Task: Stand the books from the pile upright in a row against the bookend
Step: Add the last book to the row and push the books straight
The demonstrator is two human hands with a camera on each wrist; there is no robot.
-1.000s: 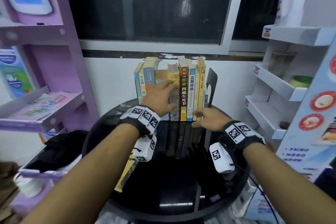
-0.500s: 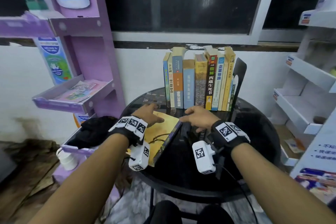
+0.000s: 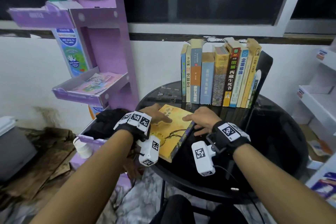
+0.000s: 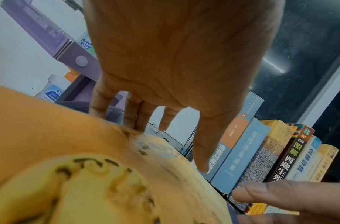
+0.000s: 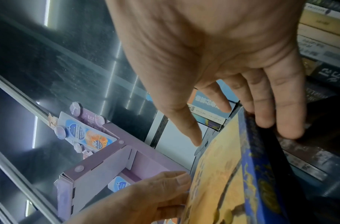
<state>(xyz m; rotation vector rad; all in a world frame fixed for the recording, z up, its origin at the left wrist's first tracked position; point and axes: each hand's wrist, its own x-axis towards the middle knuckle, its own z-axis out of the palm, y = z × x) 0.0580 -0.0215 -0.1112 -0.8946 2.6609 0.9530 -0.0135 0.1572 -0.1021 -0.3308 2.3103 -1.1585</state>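
A yellow book (image 3: pixel 173 131) with a blue spine lies on the round black table (image 3: pixel 276 152), near its left edge. My left hand (image 3: pixel 157 114) holds the book's left side, thumb on the cover and fingers down over the far edge (image 4: pixel 138 118). My right hand (image 3: pixel 201 121) holds the spine side, thumb on the cover and fingers (image 5: pixel 288 115) against the blue spine (image 5: pixel 249 171). Behind it, several books (image 3: pixel 218 78) stand upright in a row against the black bookend (image 3: pixel 265 71) on their right.
A purple cardboard display shelf (image 3: pixel 101 56) stands close on the left, with a black bundle (image 3: pixel 107 120) on its low tray. A white shelf unit (image 3: pixel 320 100) stands on the right. The wall and a dark window are right behind the row.
Both hands came down from the upright row to the yellow book lying in front of it. In the last half second they have stayed on its two sides.
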